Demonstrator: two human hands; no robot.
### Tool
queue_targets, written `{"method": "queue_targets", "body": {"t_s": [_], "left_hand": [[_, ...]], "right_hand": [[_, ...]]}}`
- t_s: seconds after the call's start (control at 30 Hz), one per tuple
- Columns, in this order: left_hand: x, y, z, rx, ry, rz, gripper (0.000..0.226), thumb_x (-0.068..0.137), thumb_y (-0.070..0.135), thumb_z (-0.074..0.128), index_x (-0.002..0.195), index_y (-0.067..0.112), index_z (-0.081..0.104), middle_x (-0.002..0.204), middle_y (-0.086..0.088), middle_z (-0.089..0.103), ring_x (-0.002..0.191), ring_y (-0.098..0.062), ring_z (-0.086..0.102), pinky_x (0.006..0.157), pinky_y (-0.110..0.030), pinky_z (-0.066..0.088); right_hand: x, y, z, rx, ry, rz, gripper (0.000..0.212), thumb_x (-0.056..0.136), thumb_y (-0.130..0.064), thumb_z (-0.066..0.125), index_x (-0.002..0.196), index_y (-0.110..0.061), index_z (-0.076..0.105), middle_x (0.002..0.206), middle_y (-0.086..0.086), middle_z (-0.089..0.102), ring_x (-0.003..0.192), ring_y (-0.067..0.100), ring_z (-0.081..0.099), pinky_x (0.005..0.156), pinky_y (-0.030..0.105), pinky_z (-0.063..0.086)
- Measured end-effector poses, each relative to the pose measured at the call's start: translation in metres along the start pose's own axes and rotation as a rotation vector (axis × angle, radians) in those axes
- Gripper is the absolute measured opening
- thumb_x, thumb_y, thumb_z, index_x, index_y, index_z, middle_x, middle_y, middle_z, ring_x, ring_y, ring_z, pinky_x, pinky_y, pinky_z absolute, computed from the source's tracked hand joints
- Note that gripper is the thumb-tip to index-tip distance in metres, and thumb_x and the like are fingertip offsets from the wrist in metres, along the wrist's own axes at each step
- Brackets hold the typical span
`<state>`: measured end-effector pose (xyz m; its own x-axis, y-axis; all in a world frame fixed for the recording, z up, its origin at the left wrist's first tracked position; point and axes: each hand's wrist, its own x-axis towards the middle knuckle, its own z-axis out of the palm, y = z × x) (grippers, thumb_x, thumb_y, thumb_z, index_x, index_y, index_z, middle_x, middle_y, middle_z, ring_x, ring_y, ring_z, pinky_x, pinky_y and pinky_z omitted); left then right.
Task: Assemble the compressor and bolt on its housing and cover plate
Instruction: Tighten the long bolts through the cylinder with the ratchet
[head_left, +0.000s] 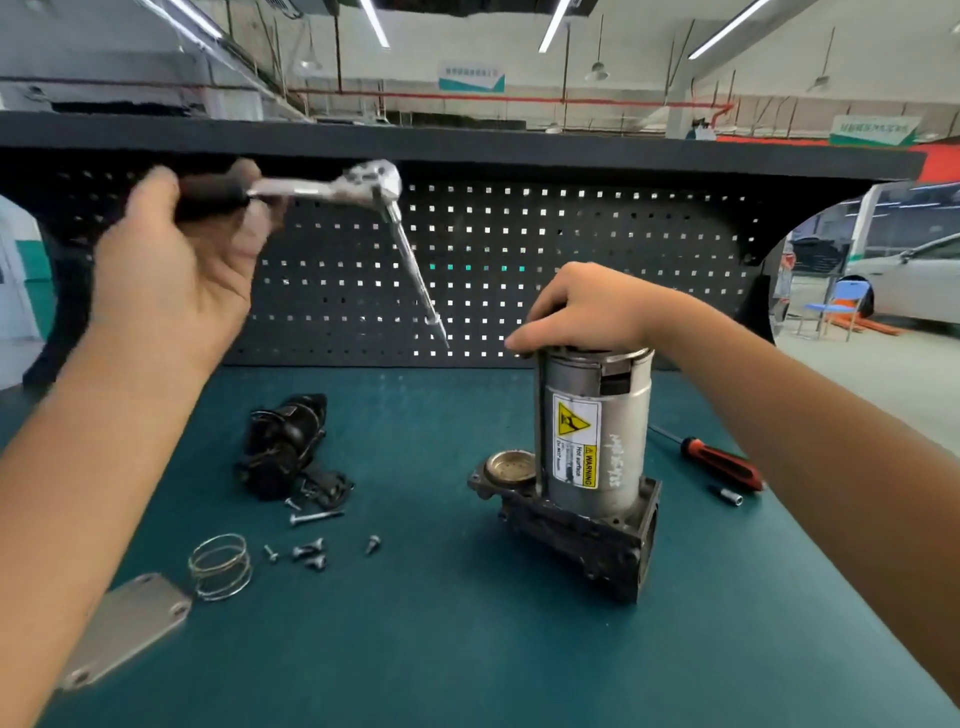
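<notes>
Left hand (176, 260) grips ratchet (363, 182) (right hand (587, 306) grips compressor (592, 431)).

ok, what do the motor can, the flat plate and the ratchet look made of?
The motor can: metal, maybe aluminium or steel; dull silver-grey, scuffed.
The flat plate: likely cast metal; matte grey, bolt holes at the corners.
The ratchet: bright polished steel by its shine, though blurred; its dark handle, perhaps rubber or plastic, sits in the left hand.

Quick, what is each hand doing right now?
Left hand: grips the black-handled silver ratchet wrench, raised in the air.
Right hand: grips the top of the upright grey metal compressor cylinder.
</notes>
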<state>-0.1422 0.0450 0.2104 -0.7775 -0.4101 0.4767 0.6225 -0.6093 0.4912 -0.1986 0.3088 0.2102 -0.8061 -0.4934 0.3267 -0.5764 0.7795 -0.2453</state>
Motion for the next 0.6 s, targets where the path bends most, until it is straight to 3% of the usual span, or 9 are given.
{"method": "queue_targets", "body": {"t_s": [0.07,0.17,0.3,0.37,0.43,0.53,0.6], "left_hand": [[-0.029,-0.018,-0.024,0.120,0.108,-0.031,0.022,0.102,0.024,0.034,0.099,0.007,0.048,0.071,-0.002,0.072,0.057,-0.011,0.065,0.048,-0.011,0.046],[-0.066,-0.041,-0.050,0.189,0.181,-0.089,0.024,0.102,0.023,0.035,0.090,0.010,0.050,0.070,-0.001,0.073,0.054,-0.007,0.064,0.050,-0.012,0.049],[-0.090,-0.051,-0.076,0.215,0.164,-0.134,0.024,0.103,0.024,0.033,0.086,0.015,0.047,0.079,-0.001,0.074,0.058,-0.007,0.066,0.051,-0.013,0.051],[-0.097,-0.053,-0.086,0.236,0.145,-0.198,0.024,0.103,0.022,0.032,0.085,0.016,0.048,0.083,0.000,0.075,0.058,-0.008,0.067,0.050,-0.014,0.052],[-0.103,-0.053,-0.095,0.301,0.106,-0.299,0.025,0.102,0.018,0.031,0.086,0.015,0.050,0.084,0.001,0.074,0.059,-0.010,0.068,0.049,-0.015,0.053],[-0.114,-0.048,-0.110,0.499,-0.030,-0.410,0.022,0.099,0.012,0.032,0.090,0.010,0.051,0.085,-0.004,0.074,0.069,-0.022,0.072,0.051,-0.020,0.055],[-0.121,-0.044,-0.124,0.642,-0.075,-0.433,0.017,0.096,0.008,0.036,0.094,0.006,0.052,0.089,-0.010,0.073,0.077,-0.028,0.072,0.056,-0.024,0.057]], "right_hand": [[-0.001,-0.001,0.000,-0.019,-0.023,0.005,0.053,0.075,-0.051,0.066,0.081,0.001,0.069,0.066,0.011,0.049,0.062,0.012,0.045,0.058,0.026,0.037],[-0.004,-0.006,-0.002,-0.022,0.000,0.039,0.081,0.057,-0.078,0.056,0.061,0.003,0.051,0.056,0.002,0.036,0.052,0.012,0.034,0.054,0.026,0.029],[-0.008,-0.011,-0.001,0.016,0.067,0.072,0.070,0.052,-0.085,0.038,0.049,-0.017,0.021,0.040,-0.009,0.021,0.034,0.006,0.022,0.050,0.028,0.023],[-0.006,-0.010,0.001,0.049,0.091,0.087,0.071,0.059,-0.085,0.033,0.046,-0.015,0.029,0.043,-0.007,0.028,0.034,0.005,0.027,0.052,0.029,0.026],[-0.003,-0.007,0.001,0.074,0.099,0.116,0.087,0.072,-0.082,0.031,0.059,0.000,0.056,0.051,0.000,0.041,0.045,0.009,0.039,0.057,0.030,0.033],[-0.001,-0.004,0.002,0.060,0.138,0.125,0.082,0.082,-0.075,0.030,0.061,-0.001,0.058,0.047,-0.003,0.040,0.046,0.011,0.042,0.059,0.029,0.033],[0.001,-0.003,0.002,0.077,0.138,0.136,0.087,0.083,-0.075,0.027,0.078,0.002,0.067,0.050,-0.003,0.046,0.055,0.013,0.050,0.060,0.029,0.034]]}}
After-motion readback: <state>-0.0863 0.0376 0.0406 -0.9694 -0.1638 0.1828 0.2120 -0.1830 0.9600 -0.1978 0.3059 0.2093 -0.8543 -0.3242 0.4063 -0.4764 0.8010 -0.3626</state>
